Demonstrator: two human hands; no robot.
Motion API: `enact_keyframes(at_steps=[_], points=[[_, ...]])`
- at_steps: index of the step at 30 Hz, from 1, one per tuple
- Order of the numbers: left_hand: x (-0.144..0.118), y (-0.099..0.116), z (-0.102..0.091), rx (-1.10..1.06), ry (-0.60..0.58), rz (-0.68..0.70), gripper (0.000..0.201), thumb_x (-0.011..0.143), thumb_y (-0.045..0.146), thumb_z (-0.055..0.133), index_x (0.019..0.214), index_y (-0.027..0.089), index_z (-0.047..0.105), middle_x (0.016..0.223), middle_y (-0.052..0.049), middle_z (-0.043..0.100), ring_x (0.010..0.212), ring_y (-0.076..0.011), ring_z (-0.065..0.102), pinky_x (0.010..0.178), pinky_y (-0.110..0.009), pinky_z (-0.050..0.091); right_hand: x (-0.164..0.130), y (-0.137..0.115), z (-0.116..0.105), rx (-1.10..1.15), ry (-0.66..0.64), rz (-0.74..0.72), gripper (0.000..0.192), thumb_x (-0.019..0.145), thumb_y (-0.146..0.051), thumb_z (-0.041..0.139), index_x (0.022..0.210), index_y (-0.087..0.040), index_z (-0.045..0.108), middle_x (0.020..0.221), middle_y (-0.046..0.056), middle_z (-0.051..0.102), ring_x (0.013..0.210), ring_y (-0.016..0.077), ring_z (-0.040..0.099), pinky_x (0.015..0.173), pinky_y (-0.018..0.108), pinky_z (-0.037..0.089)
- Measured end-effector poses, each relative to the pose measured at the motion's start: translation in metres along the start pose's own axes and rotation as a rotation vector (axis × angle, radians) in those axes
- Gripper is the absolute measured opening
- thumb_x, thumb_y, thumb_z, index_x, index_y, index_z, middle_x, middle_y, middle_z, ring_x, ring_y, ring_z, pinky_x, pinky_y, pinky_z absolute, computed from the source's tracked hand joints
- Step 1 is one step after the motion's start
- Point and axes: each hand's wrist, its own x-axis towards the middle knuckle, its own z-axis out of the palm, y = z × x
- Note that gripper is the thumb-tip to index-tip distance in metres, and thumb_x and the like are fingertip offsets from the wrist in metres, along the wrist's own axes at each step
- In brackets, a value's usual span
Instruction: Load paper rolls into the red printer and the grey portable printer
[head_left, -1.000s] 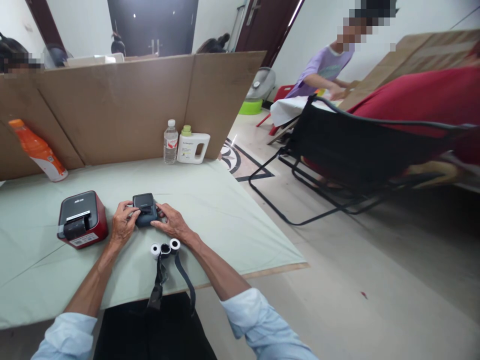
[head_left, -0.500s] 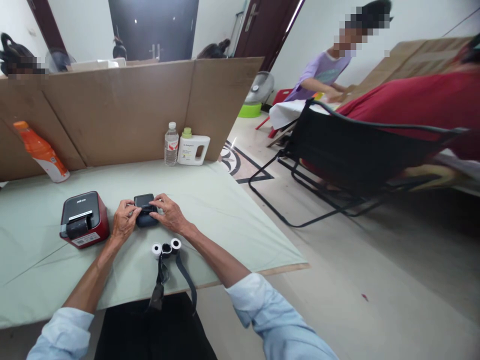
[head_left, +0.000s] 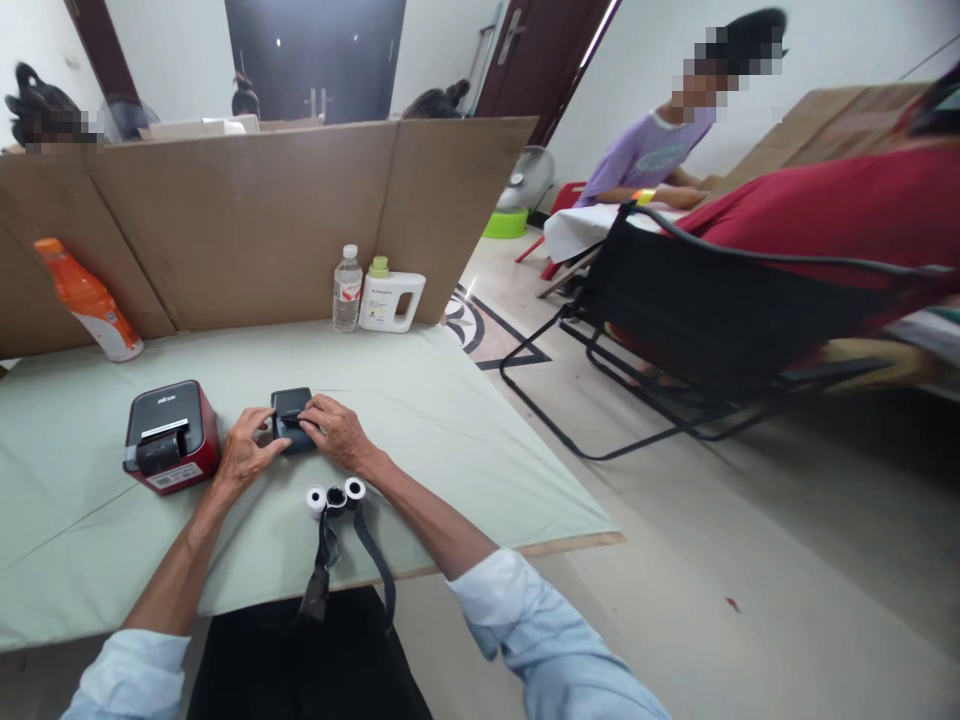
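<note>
Orange bottle [head_left: 88,302]: tipped back against the cardboard [head_left: 262,230]
Red-and-black box [head_left: 171,437]: just left of the hands
Left hand [head_left: 246,450]: thumb and fingers gripping the gadget's left side
Small black gadget [head_left: 292,400]: sitting on the green cloth [head_left: 465,440], right between the hands
Rolls [head_left: 335,498]: three, near the table edge, dark strips hanging down
Right hand [head_left: 337,432]: fingertips on the gadget's top, can't tell if they're pinching anything
White jug [head_left: 382,302]: beside a clear bottle [head_left: 347,292]

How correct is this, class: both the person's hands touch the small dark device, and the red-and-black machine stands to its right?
Not quite: the head view shows the red-and-black machine standing to the left of the small dark device, not the right. The left hand and right hand do both touch it.
</note>
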Motion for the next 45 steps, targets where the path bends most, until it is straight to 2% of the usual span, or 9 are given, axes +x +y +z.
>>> enact_keyframes(at_steps=[6,10,12,15,18,23,30,34,45], points=[[-0.002,-0.006,-0.003,-0.029,-0.019,-0.083,0.048,0.086,0.042,0.071,0.128,0.019,0.069,0.125,-0.012,0.07,0.099,-0.0247,0.071,0.078,-0.036,0.062,0.0,-0.004,-0.001,0.041,0.019,0.03,0.022,0.094,-0.015,0.057,0.107,-0.024,0.073,0.109,0.009,0.067,0.106,0.0242,0.063,0.095,0.037,0.055],[0.007,-0.011,-0.002,-0.032,0.01,-0.149,0.031,0.093,0.032,0.059,0.113,0.017,0.076,0.122,-0.012,0.075,0.115,-0.0275,0.07,0.105,-0.044,0.055,-0.007,-0.004,0.005,0.148,0.103,0.152,0.033,0.092,-0.022,0.064,0.125,-0.021,0.067,0.122,0.012,0.061,0.106,0.0245,0.063,0.093,0.038,0.057],[0.017,-0.012,0.0,-0.029,0.003,-0.217,0.026,0.09,0.025,0.06,0.107,0.017,0.078,0.118,-0.011,0.077,0.115,-0.0276,0.07,0.109,-0.043,0.053,-0.012,-0.002,0.009,0.219,0.118,0.23,0.045,0.091,-0.027,0.067,0.136,-0.02,0.061,0.127,0.013,0.058,0.099,0.0225,0.064,0.087,0.037,0.059],[0.031,-0.012,0.005,-0.07,0.012,-0.385,0.024,0.087,0.018,0.061,0.103,0.017,0.077,0.109,-0.01,0.078,0.104,-0.0252,0.073,0.098,-0.037,0.058,-0.019,0.002,0.014,0.28,0.089,0.281,0.057,0.091,-0.035,0.069,0.145,-0.021,0.056,0.128,0.012,0.057,0.092,0.0201,0.063,0.085,0.037,0.06],[0.039,-0.013,0.009,-0.117,0.003,-0.483,0.025,0.087,0.017,0.059,0.106,0.015,0.075,0.09,-0.007,0.077,0.079,-0.0207,0.073,0.071,-0.029,0.06,-0.022,0.005,0.015,0.282,0.053,0.283,0.067,0.09,-0.041,0.072,0.151,-0.024,0.051,0.128,0.011,0.055,0.095,0.0207,0.063,0.088,0.038,0.059],[0.042,-0.015,0.008,-0.193,-0.035,-0.561,0.022,0.088,0.018,0.06,0.107,0.013,0.07,0.066,0.0,0.067,0.051,-0.0137,0.062,0.041,-0.018,0.041,-0.024,0.005,0.016,0.267,0.015,0.286,0.084,0.083,-0.046,0.079,0.157,-0.026,0.044,0.133,0.011,0.052,0.108,0.0245,0.062,0.093,0.04,0.058],[0.049,-0.016,0.006,-0.303,-0.051,-0.631,0.005,0.085,0.018,0.065,0.087,0.014,0.065,0.062,0.002,0.062,0.042,-0.0088,0.054,0.036,-0.016,0.035,-0.025,0.003,0.015,0.255,-0.014,0.278,0.092,0.079,-0.048,0.083,0.158,-0.025,0.042,0.133,0.011,0.05,0.115,0.0261,0.06,0.097,0.04,0.057],[0.049,-0.014,0.005,-0.332,-0.046,-0.655,0.007,0.085,0.018,0.066,0.08,0.015,0.062,0.06,0.002,0.061,0.041,-0.0079,0.053,0.035,-0.015,0.034,-0.026,0.002,0.014,0.246,-0.011,0.273,0.094,0.079,-0.047,0.084,0.159,-0.028,0.04,0.134,0.01,0.049,0.117,0.0261,0.059,0.099,0.04,0.056],[0.05,-0.009,0.002,-0.358,-0.056,-0.696,0.007,0.083,0.015,0.068,0.08,0.015,0.062,0.059,0.002,0.062,0.042,-0.008,0.054,0.036,-0.015,0.033,-0.025,0.001,0.013,0.238,-0.021,0.28,0.095,0.077,-0.047,0.085,0.159,-0.029,0.04,0.132,0.009,0.05,0.119,0.0266,0.059,0.106,0.042,0.053]])
